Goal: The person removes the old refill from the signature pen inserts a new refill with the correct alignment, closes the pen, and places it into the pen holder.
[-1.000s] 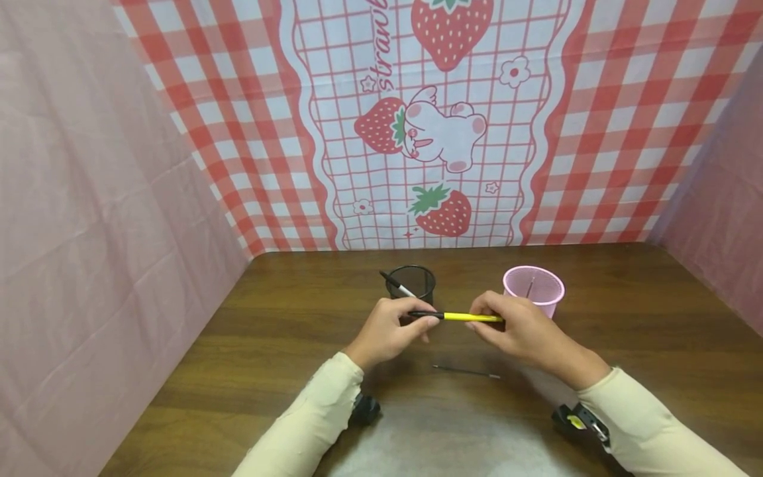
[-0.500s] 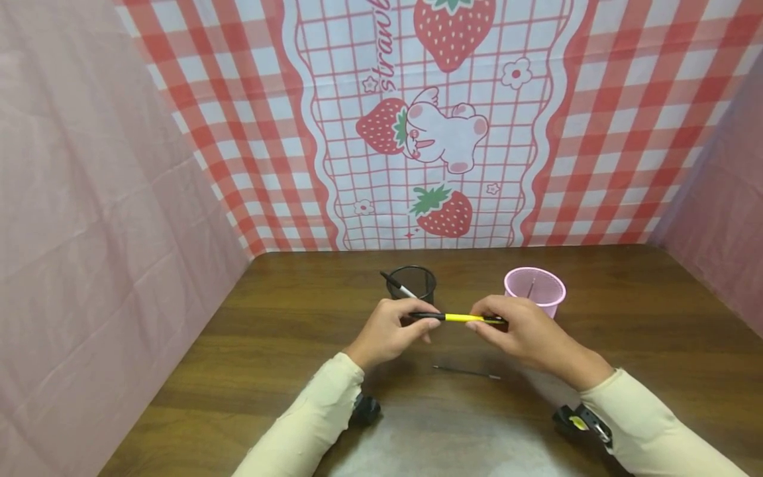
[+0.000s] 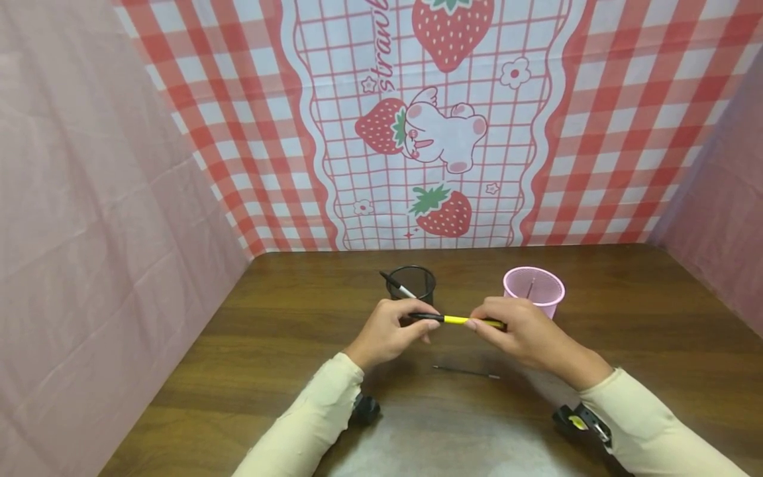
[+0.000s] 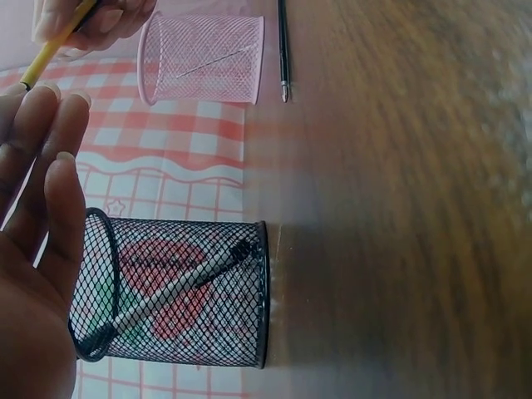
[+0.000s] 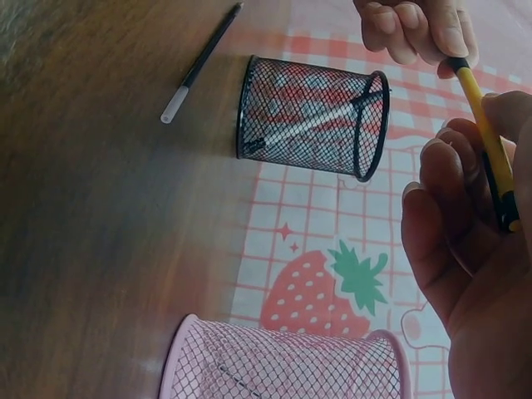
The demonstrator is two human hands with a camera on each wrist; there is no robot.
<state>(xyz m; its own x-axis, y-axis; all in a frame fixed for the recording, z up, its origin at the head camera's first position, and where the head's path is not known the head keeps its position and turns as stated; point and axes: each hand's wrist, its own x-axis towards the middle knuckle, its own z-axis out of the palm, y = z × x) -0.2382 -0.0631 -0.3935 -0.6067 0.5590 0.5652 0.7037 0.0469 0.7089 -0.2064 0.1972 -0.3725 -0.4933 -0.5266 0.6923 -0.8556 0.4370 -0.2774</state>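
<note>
A yellow and black pen [image 3: 456, 320] lies level between my hands, raised over the table. My left hand [image 3: 387, 334] pinches its black end between thumb and fingers. The yellow barrel is pinched by my right hand [image 3: 527, 331], whose thumb and fingertips cover part of it. In the right wrist view, a black clip shows along the barrel near the right palm. On the table below the hands lies a thin dark pen refill [image 3: 465, 371], with a metal tip at its left end and a pale right end.
Behind the left hand stands a black mesh cup [image 3: 434, 286] holding a white pen with black ends [image 3: 402, 286]. A pink mesh cup [image 3: 553, 309] with a thin dark rod [image 3: 530, 287] in it stands behind the right hand. A checked strawberry cloth [image 3: 620, 132] hangs at the back.
The pen's barrel has turned in the right fingers: its black clip came into view half a second ago and is now mostly covered. The left hand stays in place.
</note>
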